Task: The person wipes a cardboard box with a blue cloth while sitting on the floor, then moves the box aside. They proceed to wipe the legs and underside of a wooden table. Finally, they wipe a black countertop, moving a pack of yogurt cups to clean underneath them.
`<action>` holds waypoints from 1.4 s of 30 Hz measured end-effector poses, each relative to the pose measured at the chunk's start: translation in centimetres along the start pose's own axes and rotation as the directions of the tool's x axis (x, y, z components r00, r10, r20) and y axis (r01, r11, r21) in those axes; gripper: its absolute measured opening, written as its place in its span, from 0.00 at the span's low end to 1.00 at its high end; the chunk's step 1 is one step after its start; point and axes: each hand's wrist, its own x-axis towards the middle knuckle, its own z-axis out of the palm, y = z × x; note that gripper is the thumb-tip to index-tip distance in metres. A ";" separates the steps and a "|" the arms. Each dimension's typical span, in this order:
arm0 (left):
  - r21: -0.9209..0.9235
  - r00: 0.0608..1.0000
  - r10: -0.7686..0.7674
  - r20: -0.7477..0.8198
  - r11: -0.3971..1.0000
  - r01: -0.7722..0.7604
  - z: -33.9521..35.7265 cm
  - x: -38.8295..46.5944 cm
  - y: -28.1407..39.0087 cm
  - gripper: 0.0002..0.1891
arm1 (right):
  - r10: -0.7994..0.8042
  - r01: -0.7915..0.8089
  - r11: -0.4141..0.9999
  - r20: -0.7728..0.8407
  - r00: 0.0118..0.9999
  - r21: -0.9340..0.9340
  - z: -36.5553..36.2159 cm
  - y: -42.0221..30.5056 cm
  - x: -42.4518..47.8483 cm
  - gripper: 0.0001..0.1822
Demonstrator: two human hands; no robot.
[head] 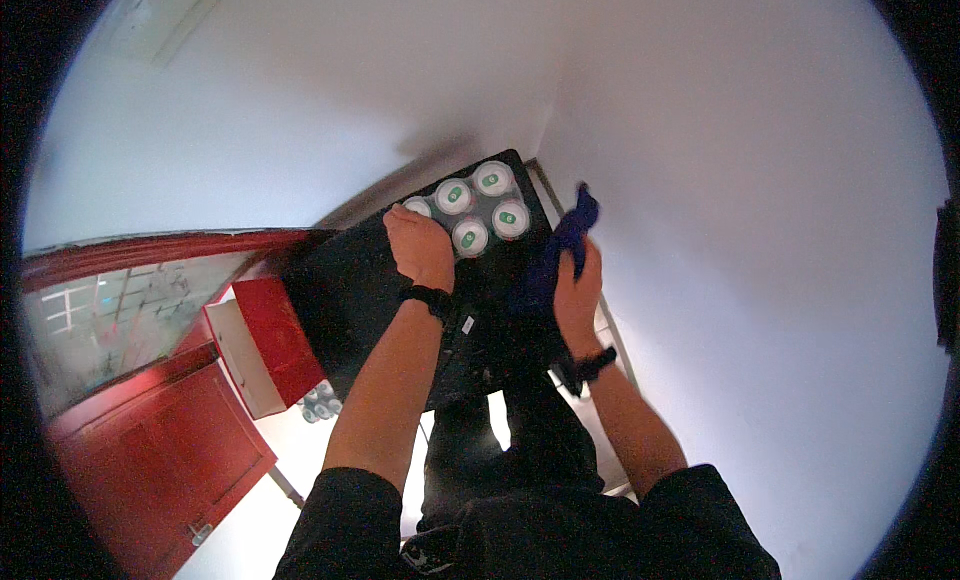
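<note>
A pack of beverage cans (491, 201) with green pull tabs stands in clear wrap at the far corner of a black tabletop (337, 287). My left hand (421, 242) rests against the near left can of the pack, its fingers curled; whether it grips the can or the wrap is hidden. My right hand (581, 291) holds a bunched dark blue cloth (577, 223) beside the right edge of the tabletop. Part of the cloth hangs over the dark surface, where its outline is hard to make out.
A red box (277, 347) stands left of the black table. More wrapped cans (322, 402) are lower down beside it. A red wooden cabinet (165, 460) and a framed glass panel (120, 310) are at the left. White walls (712, 242) meet behind the table's far corner.
</note>
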 end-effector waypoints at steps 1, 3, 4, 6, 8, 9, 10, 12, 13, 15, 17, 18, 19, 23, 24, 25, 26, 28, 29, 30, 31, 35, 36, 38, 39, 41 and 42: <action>0.046 1.000 0.022 -0.015 0.999 -0.021 0.8 0.1 -1.3 0.22 | -0.007 0.008 1.000 0.098 0.995 -0.013 -0.8 -0.4 -2.4 0.26; 0.112 0.994 0.108 -0.013 0.988 -0.106 3.7 0.3 -3.6 0.22 | -0.247 0.294 0.934 0.228 0.942 -0.203 -1.4 3.2 -6.3 0.29; 0.164 0.988 0.152 -0.023 0.976 -0.146 4.7 0.8 -6.5 0.23 | -0.233 0.333 0.900 0.338 0.912 -0.280 -1.2 2.9 -8.1 0.31; 0.080 0.994 0.104 -0.031 0.992 -0.101 5.3 0.8 -5.4 0.23 | -0.231 0.424 0.815 0.450 0.863 -0.395 -1.3 3.3 -8.4 0.33; -0.175 0.996 -0.093 0.008 0.980 0.093 3.4 -0.8 0.9 0.24 | -0.268 0.507 0.724 0.486 0.832 -0.468 -1.9 4.8 -6.9 0.34; -0.334 0.972 -0.198 0.129 0.914 0.230 2.6 -1.0 1.0 0.24 | -0.238 0.509 0.715 0.517 0.822 -0.480 -1.8 4.7 -6.2 0.34; -0.469 0.926 -0.272 0.260 0.803 0.368 1.9 -0.8 0.8 0.24 | -0.213 0.516 0.702 0.546 0.810 -0.491 -1.5 4.4 -5.2 0.33; -0.419 0.952 -0.122 0.280 0.877 0.236 0.3 -1.0 -6.0 0.23 | -0.222 0.574 0.679 0.617 0.755 -0.458 -0.2 2.4 -4.6 0.33; -0.126 0.986 0.091 0.141 0.989 -0.074 -1.1 -1.4 -12.3 0.23 | -0.217 0.586 0.688 0.649 0.729 -0.428 1.4 0.8 -4.7 0.33; -0.091 0.967 0.196 0.162 0.979 -0.183 -3.4 -5.7 -15.2 0.25 | -0.107 0.534 0.685 0.656 0.747 -0.497 1.3 1.5 -4.0 0.34; -0.288 0.917 0.069 0.392 0.956 0.051 -9.6 -10.8 -12.1 0.27 | -0.152 0.500 0.654 0.549 0.822 -0.568 -0.5 4.7 -3.6 0.34; -0.265 0.883 0.026 0.469 0.958 0.112 -13.2 -13.1 -12.3 0.27 | -0.171 0.452 0.691 0.479 0.861 -0.564 -0.4 4.9 -3.7 0.33; -0.202 0.887 0.110 0.449 0.979 -0.019 -15.8 -15.2 -17.9 0.26 | -0.199 0.423 0.739 0.429 0.881 -0.524 0.9 4.0 -4.6 0.32; -0.073 0.880 -0.238 0.412 0.954 0.292 -22.5 -23.8 -26.9 0.23 | -0.075 0.354 0.689 0.424 0.903 -0.633 4.0 -0.5 -10.2 0.29; -0.087 0.906 -0.202 0.373 0.964 0.251 -23.6 -26.1 -31.2 0.22 | -0.082 0.441 0.677 0.535 0.841 -0.589 6.0 -1.5 -12.7 0.28; -0.218 0.810 -0.409 0.421 0.821 0.527 -23.3 -27.5 -32.1 0.21 | -0.061 0.530 0.685 0.685 0.726 -0.500 7.5 -2.0 -14.7 0.27; -0.134 0.842 -0.259 0.474 0.923 0.360 -23.3 -27.9 -33.2 0.21 | -0.188 0.659 0.616 0.733 0.654 -0.431 9.4 -1.1 -17.8 0.24; -0.039 0.813 -0.176 0.556 0.971 0.237 -23.7 -29.0 -37.4 0.21 | -0.299 0.800 0.537 0.826 0.478 -0.268 12.5 -2.7 -24.3 0.18; -0.026 0.875 -0.075 0.478 0.995 0.099 -24.8 -29.0 -40.0 0.20 | -0.384 0.847 0.511 0.844 0.375 -0.144 13.5 -3.4 -27.4 0.17; 0.012 0.868 -0.059 0.493 0.998 0.061 -23.3 -28.8 -40.1 0.20 | -0.356 0.867 0.488 0.882 0.308 -0.106 13.7 -3.5 -28.8 0.16; 0.061 0.860 -0.030 0.509 0.998 -0.001 -22.5 -26.6 -38.0 0.20 | -0.485 0.889 0.446 0.806 0.340 -0.107 14.6 -2.1 -30.0 0.16; 0.195 0.823 0.003 0.569 0.971 -0.138 -20.9 -22.7 -31.2 0.27 | -0.333 0.828 0.514 0.839 0.431 -0.222 9.8 -0.2 -26.6 0.18; 0.190 0.831 -0.056 0.553 0.980 -0.060 -20.4 -21.8 -30.9 0.29 | -0.295 0.775 0.587 0.831 0.472 -0.232 7.6 0.9 -24.5 0.18; 0.286 0.843 -0.141 0.519 0.958 -0.016 -20.9 -21.5 -33.1 0.33 | -0.286 0.699 0.655 0.762 0.581 -0.287 2.0 1.0 -19.4 0.15; 0.369 0.846 -0.140 0.514 0.927 -0.070 -20.7 -21.4 -34.5 0.35 | -0.251 0.656 0.651 0.707 0.661 -0.383 -0.6 2.2 -17.1 0.18; 0.351 0.781 -0.220 0.584 0.936 0.001 -19.3 -19.9 -28.8 0.38 | -0.108 0.477 0.654 0.552 0.827 -0.587 -7.7 7.7 -12.3 0.28; 0.361 0.765 -0.258 0.590 0.932 0.035 -19.7 -19.4 -26.4 0.38 | -0.054 0.450 0.539 0.504 0.862 -0.712 -9.8 7.2 -11.4 0.31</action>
